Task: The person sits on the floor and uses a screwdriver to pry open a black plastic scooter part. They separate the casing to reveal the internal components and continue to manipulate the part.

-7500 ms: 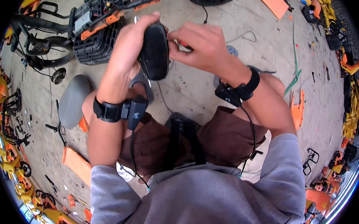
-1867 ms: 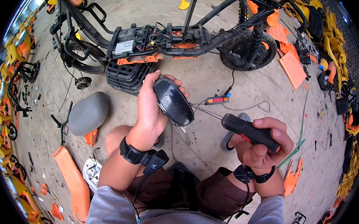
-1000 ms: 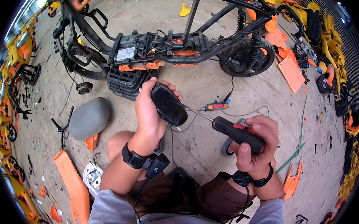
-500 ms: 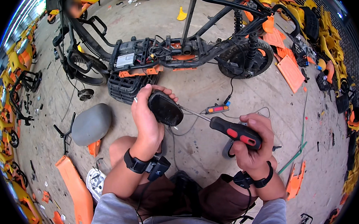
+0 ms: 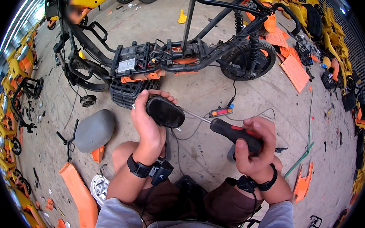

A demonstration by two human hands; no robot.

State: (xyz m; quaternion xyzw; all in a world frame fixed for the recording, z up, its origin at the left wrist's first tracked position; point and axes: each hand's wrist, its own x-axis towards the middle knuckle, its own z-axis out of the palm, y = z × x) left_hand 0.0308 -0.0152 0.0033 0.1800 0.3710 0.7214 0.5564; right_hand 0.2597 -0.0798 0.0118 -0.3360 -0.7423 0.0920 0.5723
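In my left hand (image 5: 148, 123) I hold a black, rounded oval part (image 5: 164, 111) with a dark glossy face; its exact kind does not show. The fingers wrap behind its far edge. My right hand (image 5: 258, 145) is closed on the black and red handle of a screwdriver (image 5: 235, 134). Its long metal shaft runs left to the right edge of the oval part. Whether the tip sits in a screw there is hidden. A thin dark cable (image 5: 190, 135) lies on the floor below the shaft.
Ahead stands a stripped scooter frame (image 5: 212, 61), a black crate (image 5: 123, 94) beneath it. A red and yellow tail light (image 5: 221, 111) lies on the floor. To the left are a grey seat (image 5: 94, 131) and a long orange panel (image 5: 77, 198). An orange bracket (image 5: 303, 182) lies right.
The screwdriver handle has turned about its axis in my right hand, so less of its red inlay shows. My left hand and the oval part have shifted slightly left in view.
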